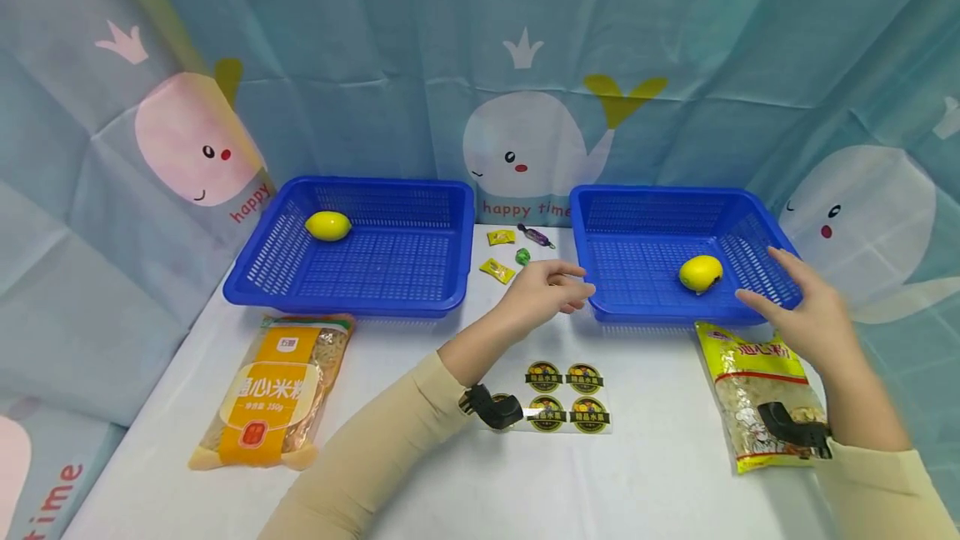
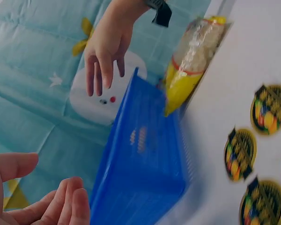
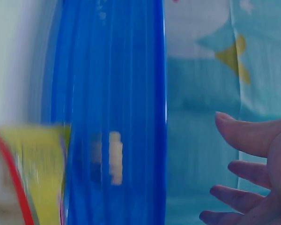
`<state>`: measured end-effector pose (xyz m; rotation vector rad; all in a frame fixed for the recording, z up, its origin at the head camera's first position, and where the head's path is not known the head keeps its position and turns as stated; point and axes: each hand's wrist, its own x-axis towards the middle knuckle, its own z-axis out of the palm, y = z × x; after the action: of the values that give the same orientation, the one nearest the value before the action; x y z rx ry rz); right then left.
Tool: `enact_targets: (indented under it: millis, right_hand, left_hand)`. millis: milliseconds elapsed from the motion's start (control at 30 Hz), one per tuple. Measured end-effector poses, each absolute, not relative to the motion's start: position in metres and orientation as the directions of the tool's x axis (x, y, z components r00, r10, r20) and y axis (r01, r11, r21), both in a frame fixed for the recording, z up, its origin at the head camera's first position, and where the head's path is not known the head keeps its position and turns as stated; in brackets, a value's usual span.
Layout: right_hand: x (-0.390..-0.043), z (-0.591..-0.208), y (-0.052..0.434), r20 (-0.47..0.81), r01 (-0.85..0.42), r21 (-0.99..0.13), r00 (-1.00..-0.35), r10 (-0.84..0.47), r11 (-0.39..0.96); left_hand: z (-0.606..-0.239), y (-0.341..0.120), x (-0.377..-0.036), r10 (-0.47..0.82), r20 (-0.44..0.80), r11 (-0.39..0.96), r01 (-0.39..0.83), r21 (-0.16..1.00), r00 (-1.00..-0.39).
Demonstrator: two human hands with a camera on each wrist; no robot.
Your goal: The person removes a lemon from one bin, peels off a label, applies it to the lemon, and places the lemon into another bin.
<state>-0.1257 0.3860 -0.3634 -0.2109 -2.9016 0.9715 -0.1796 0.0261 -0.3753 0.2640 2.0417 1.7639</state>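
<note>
My left hand (image 1: 547,290) hovers at the near left corner of the right blue basket (image 1: 652,317), fingers loosely bent and holding nothing. By that basket's near right corner is my right hand (image 1: 813,315), its thumb and fingers spread apart with nothing between them. A yellow fruit with a dark end (image 1: 701,273) lies inside the right basket, between the two hands. In the left wrist view the basket's side wall (image 2: 140,154) rises just beyond the left fingers (image 2: 75,201). The right wrist view shows the right fingers (image 3: 239,199) apart, beside the basket wall (image 3: 117,84).
A lemon (image 1: 328,226) lies in the left blue basket (image 1: 352,307). Wrapped candies (image 1: 497,270) lie between the baskets. An orange-labelled food bag (image 1: 262,398) is at left, a yellow-topped bag (image 1: 761,390) under the right forearm. Round fruit stickers (image 1: 546,413) lie on the white table (image 1: 600,490).
</note>
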Motion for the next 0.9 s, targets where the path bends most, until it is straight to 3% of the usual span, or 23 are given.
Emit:
enact_targets:
  millis: [267,600,900]
  right_hand:
    - [-0.12,-0.36,0.331,0.217,-0.114,-0.612,-0.976,0.027,0.783]
    - [-0.13,-0.367,0.26,0.303,-0.251,-0.67,-0.952,-0.052,0.699]
    - [-0.14,-0.378,0.195,0.291,-0.341,-0.768,-0.94,-0.179,0.542]
  left_hand:
    - [-0.354,-0.019,-0.18,0.38,-0.11,0.198,-0.035,0.98,-0.918]
    - [-0.339,-0.058,-0.188,0.239,-0.031,0.267,0.035,0.963,-0.97]
    - [-0.327,-0.108,-0.208,0.136,-0.125,0.398,-0.061,0.915,-0.983]
